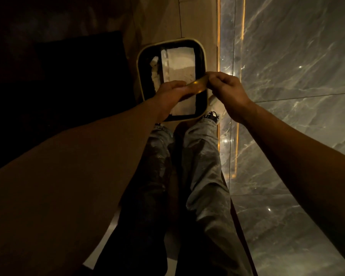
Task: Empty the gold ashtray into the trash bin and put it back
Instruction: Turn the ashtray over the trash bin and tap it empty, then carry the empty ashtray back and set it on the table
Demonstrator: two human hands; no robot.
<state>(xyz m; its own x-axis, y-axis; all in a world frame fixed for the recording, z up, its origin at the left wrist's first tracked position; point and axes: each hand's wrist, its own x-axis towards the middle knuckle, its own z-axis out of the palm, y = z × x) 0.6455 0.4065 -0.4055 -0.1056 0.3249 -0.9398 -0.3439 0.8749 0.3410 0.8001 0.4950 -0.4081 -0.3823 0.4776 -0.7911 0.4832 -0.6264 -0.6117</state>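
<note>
Hands meet over the trash bin (140, 56), which stands on the floor ahead of the person's feet, seen from the head camera looking steeply down. The gold ashtray (198, 86) is held between them, above the near right part of the bin's opening and tilted on edge. The left hand (172, 92) grips its left side, fingers (184, 89) pressed together along the rim; the right hand (227, 90) pinches the right edge with curled fingers. Light is poor, so whether any ash remains in the ashtray cannot be told.

Judgement: emptying is in hand; the return of the ashtray is not yet done.

Risks: the ashtray sits near the bin's right rim, so ash shaken out with a sideways tilt could fall onto the floor or the pale shoe (215, 108) just beside the bin. An edge-only grip on smooth metal could slip, dropping the ashtray into the bin's dark liner among the white paper (180, 62) lying there.

Surroundings: a polished marble wall (297, 76) with a lit gold strip (218, 26) runs close along the right. A dark mass, possibly furniture, fills the left. Both hem in the bin, leaving little room to step around. The person's trouser legs (199, 166) stand directly near of it.
</note>
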